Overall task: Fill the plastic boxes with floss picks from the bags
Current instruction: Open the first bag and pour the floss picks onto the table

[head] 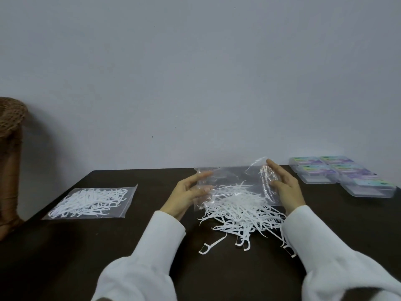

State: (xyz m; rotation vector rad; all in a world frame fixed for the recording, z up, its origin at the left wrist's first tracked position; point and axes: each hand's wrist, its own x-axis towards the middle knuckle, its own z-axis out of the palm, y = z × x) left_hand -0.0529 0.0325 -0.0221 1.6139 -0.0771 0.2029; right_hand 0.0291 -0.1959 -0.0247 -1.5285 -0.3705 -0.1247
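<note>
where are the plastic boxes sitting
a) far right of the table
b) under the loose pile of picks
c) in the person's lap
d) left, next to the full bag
a: the plastic boxes are grouped at the table's far right, past the right hand, while the full bag lies alone on the left.

Hands: two, a left hand (191, 192) and a right hand (284, 183)
Sleeves: two, both white
Plastic bags: two, one clear bag (230, 181) between the hands and one filled bag (91, 203) lying flat to the left
Plastic boxes (345, 174): at least five in a cluster at the right, exact count unclear
Loose floss picks (240, 213): one heap, too many to count
Tables: one dark table (86, 257)
Brown woven object (10, 148): one, at the left edge
</note>
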